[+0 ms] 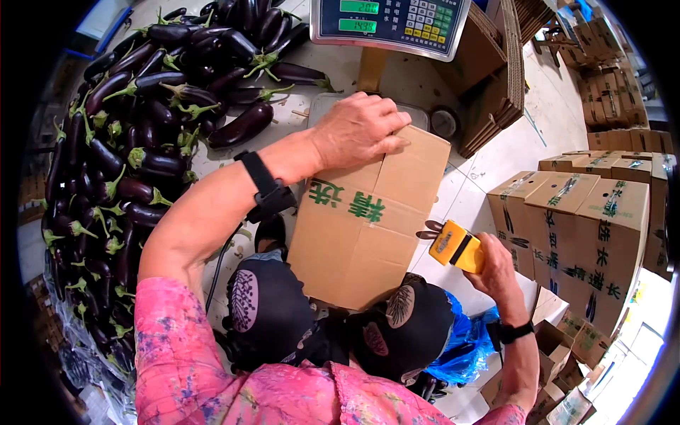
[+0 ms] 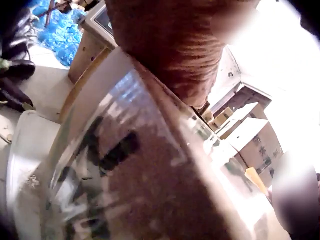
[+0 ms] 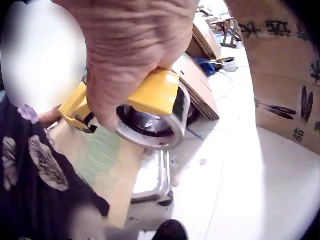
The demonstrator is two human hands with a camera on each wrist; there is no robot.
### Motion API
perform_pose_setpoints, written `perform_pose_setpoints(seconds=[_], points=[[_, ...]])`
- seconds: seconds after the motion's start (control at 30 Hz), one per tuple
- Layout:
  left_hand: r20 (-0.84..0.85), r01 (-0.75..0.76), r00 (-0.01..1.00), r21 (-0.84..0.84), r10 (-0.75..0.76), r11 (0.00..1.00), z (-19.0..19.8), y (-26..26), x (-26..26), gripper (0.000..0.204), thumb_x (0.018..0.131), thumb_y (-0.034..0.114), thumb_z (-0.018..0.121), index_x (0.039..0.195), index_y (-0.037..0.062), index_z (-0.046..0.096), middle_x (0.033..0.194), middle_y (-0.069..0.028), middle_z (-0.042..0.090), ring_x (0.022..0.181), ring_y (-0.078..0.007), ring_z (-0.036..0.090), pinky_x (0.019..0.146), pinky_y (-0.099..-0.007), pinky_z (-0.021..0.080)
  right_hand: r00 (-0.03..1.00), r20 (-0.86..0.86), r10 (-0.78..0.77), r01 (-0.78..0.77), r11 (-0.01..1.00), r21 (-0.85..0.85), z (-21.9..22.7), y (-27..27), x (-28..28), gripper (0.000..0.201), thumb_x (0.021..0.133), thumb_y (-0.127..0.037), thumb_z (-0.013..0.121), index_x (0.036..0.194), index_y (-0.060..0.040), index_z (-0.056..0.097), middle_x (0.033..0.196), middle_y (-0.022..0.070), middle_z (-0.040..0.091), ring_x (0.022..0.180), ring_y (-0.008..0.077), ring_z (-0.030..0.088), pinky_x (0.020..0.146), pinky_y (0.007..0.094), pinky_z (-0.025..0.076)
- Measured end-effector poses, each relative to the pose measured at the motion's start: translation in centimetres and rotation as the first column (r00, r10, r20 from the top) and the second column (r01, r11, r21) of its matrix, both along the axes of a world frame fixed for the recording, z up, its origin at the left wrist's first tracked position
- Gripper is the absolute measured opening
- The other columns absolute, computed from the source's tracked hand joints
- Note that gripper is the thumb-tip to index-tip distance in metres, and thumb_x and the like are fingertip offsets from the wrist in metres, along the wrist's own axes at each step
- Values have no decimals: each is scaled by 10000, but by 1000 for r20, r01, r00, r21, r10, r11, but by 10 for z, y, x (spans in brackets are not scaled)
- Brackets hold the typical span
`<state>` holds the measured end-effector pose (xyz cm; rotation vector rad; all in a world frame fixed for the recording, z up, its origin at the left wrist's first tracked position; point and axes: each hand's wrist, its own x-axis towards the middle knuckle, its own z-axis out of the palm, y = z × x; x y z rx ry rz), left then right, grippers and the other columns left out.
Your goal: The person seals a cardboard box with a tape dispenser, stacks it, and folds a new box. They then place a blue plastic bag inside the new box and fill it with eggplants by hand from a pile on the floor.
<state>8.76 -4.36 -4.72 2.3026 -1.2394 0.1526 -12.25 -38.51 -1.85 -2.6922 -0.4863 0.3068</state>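
A closed cardboard box with green printed characters stands between the person's knees, at the scale's platform. The left hand grips its far end, thumb on the top face and fingers bent at the edge. A shiny, printed side of the box fills much of the left wrist view, under that hand. Off the box's right side, the right hand holds a yellow tape dispenser. Its tape roll shows below the fingers in the right wrist view.
A big heap of eggplants lies at the left. The digital scale's display stands at the far side, beside flattened cardboard. Packed boxes are stacked on the right, and a blue plastic bag lies by the right knee.
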Motion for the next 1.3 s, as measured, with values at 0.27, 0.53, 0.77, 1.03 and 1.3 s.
perform_pose_setpoints(seconds=[0.27, 0.53, 0.77, 1.03, 1.3], points=[[-938, -437, 346, -173, -12, 883, -75, 84, -73, 538, 1047, 343, 481, 1446, -17, 445, 1419, -134, 538, 1277, -251, 542, 1093, -377, 435, 999, -15, -46, 48, 980, 192, -66, 32, 20, 551, 666, -121, 793, 1128, -13, 514, 942, 198, 569, 875, 412, 579, 777, 458, 495], [-881, -525, -328, -129, -340, 841, -100, 53, -78, 692, 1042, 570, 400, 1499, 51, 418, 1346, -101, 607, 1169, -170, 615, 998, -352, 500, 989, -52, -135, 143, 968, 207, -34, 31, -15, 579, 629, -110, 774, 1133, 0, 511, 903, 211, 557, 851, 433, 574, 755, 465, 493], [-894, -381, -328, -171, -306, 908, -128, 51, -76, 689, 1042, 559, 416, 1497, 42, 416, 1350, -104, 602, 1183, -171, 604, 1017, -362, 486, 965, -120, -234, 225, 971, -85, 63, 76, 1, 456, 722, -140, 763, 1053, -7, 480, 922, 224, 565, 878, 441, 584, 744, 492, 480], [-964, -622, 126, -261, -235, 739, -49, 103, -62, 671, 1055, 526, 412, 1491, 15, 412, 1432, -137, 524, 1299, -196, 500, 1103, -351, 397, 1000, 21, -12, 14, 993, -119, 66, 188, 82, 394, 745, -161, 724, 1014, 19, 498, 839, 233, 640, 768, 427, 664, 679, 491, 535], [-909, -430, 404, -92, 100, 898, -44, 108, -42, 775, 999, 671, 329, 1439, 49, 470, 1372, -171, 579, 1265, -288, 547, 1078, -370, 398, 999, 26, 46, -43, 993, -109, 55, 227, 105, 453, 735, -218, 759, 1034, 16, 513, 839, 237, 669, 767, 417, 687, 686, 493, 546]])
